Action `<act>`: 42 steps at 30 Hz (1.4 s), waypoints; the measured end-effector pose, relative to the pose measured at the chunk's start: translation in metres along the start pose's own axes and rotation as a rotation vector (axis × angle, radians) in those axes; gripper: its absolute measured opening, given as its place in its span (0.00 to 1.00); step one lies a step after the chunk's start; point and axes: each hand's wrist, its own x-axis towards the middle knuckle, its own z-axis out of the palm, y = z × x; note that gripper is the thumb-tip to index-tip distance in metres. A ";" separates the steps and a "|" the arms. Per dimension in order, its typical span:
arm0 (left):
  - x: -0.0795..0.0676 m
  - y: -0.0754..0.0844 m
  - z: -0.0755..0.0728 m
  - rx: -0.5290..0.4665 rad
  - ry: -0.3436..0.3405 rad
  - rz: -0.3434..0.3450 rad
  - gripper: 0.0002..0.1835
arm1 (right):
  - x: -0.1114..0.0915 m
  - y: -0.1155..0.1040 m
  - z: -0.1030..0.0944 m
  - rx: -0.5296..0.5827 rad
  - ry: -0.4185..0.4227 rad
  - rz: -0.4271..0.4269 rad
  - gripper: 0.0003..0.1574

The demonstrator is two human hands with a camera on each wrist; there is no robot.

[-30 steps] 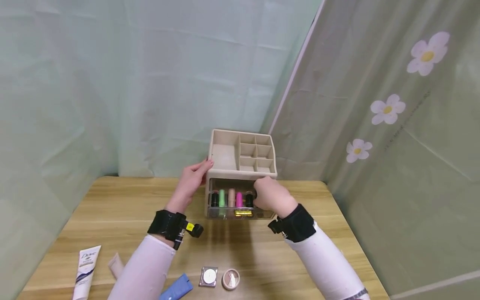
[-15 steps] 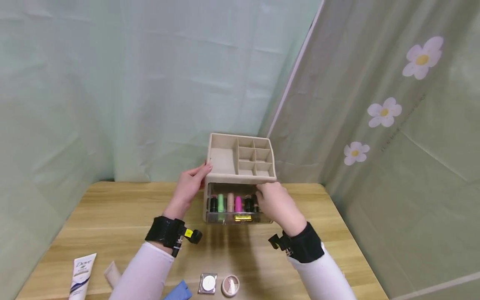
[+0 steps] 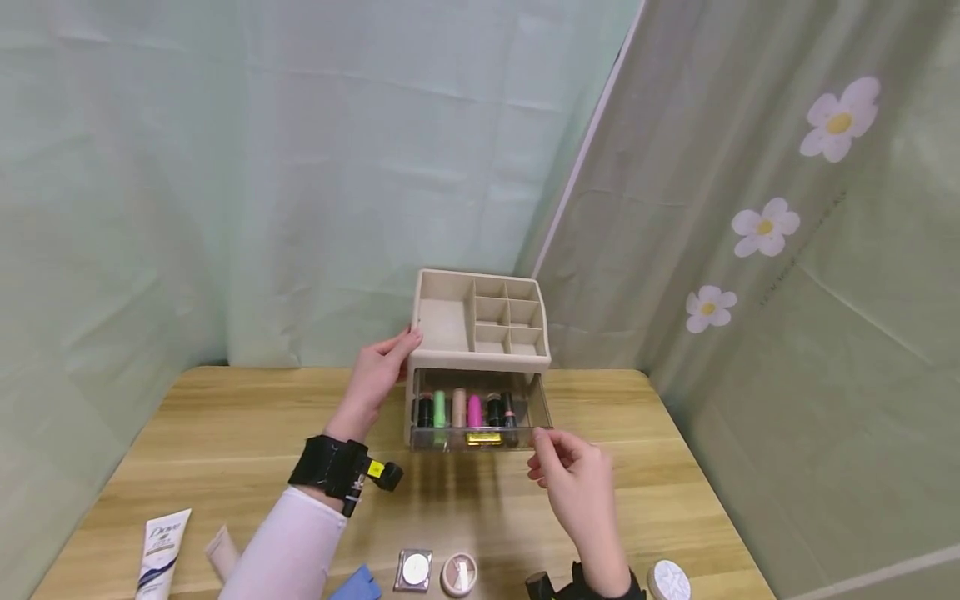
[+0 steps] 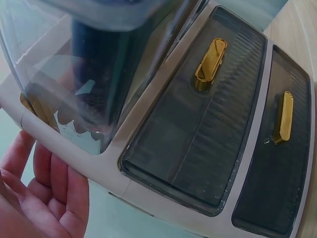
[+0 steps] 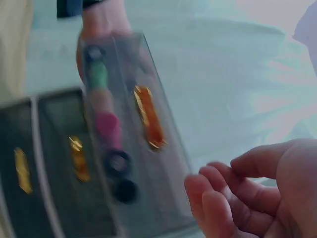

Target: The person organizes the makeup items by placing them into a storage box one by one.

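Observation:
A cream cosmetics organizer (image 3: pixel 480 360) stands at the table's back, with its top drawer (image 3: pixel 542 407) pulled out. Along its left side my left hand (image 3: pixel 375 375) holds it, thumb at the upper edge and curled fingers (image 4: pixel 58 183) against the side. In the clear drawer stands a row of lipsticks and tubes, among them a green tube (image 3: pixel 439 409), a magenta one (image 3: pixel 475 412) and, at the right end, a dark lipstick (image 3: pixel 509 410). Just off the drawer's front right corner is my right hand (image 3: pixel 579 475), fingers loosely bent with nothing in them.
Two lower drawers with gold handles (image 4: pixel 285 117) are closed. On the near table lie a white Dove tube (image 3: pixel 161 550), a pale tube (image 3: pixel 222 550), a blue tube (image 3: pixel 357 585), a square compact (image 3: pixel 414 570), a round compact (image 3: pixel 459 574) and a white round case (image 3: pixel 669 581).
My right hand has let go of the dark lipstick at the row's right end and drawn back toward me, out of the drawer. The left hand stays on the organizer.

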 end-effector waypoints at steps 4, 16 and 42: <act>0.000 0.002 0.002 -0.009 -0.007 0.004 0.37 | -0.002 0.011 0.013 0.084 -0.159 0.113 0.24; -0.007 0.001 0.000 -0.006 0.002 0.000 0.37 | 0.004 0.028 0.047 0.537 -0.345 0.321 0.31; -0.007 -0.001 0.001 0.036 0.011 0.009 0.35 | 0.021 0.036 0.063 0.575 -0.267 0.297 0.25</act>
